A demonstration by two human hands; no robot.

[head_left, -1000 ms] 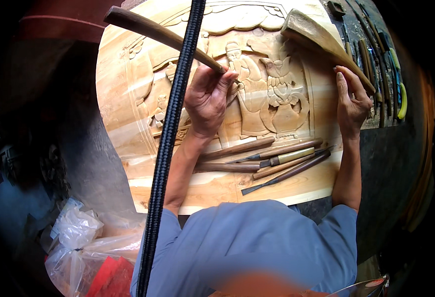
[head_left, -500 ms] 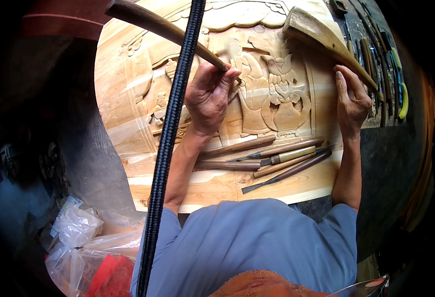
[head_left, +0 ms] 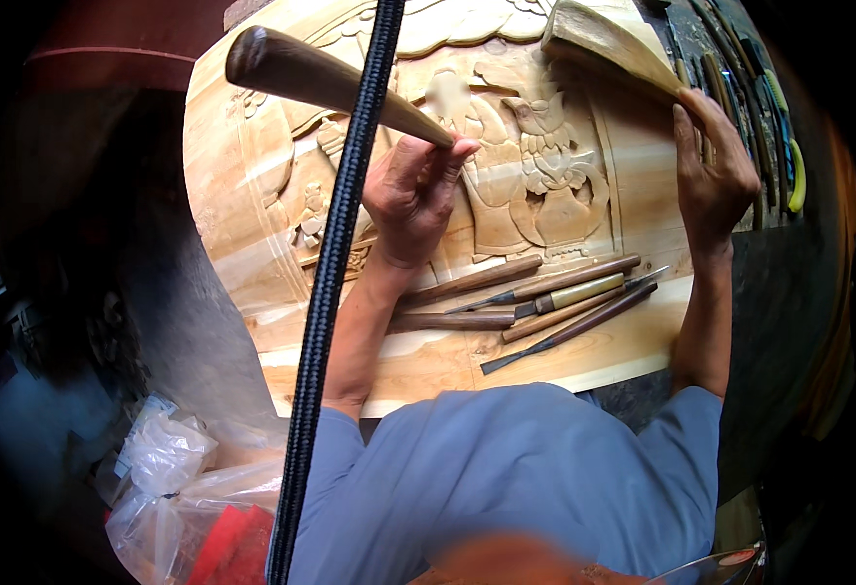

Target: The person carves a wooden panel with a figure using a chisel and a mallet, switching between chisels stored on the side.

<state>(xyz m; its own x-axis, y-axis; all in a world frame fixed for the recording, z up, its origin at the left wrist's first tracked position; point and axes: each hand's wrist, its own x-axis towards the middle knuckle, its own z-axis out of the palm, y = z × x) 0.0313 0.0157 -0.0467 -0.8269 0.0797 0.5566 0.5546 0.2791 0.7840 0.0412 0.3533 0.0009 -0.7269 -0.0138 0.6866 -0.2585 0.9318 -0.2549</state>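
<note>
My left hand [head_left: 418, 190] grips a chisel [head_left: 311, 83] low on its dark wooden handle, which tilts up toward the upper left over the carved wooden panel [head_left: 560, 219]. Its working tip is hidden. My right hand [head_left: 716, 166] holds the thin end of a wooden mallet [head_left: 599, 49], raised over the panel's upper right, apart from the chisel. The panel is pale wood with relief figures, scalloped borders and foliage. Several loose chisels [head_left: 574, 292] with wooden handles lie across its near part, between my forearms.
More tools [head_left: 740, 97] lie in a row on a dark surface at the upper right. A black braided cord [head_left: 335, 273] hangs across the view, left of centre. Plastic bags [head_left: 175, 487] and red material sit on the lower left.
My right hand and the mallet's handle have moved up and slightly rightward. The top end of the chisel in my left hand has swung slightly down and to the right.
</note>
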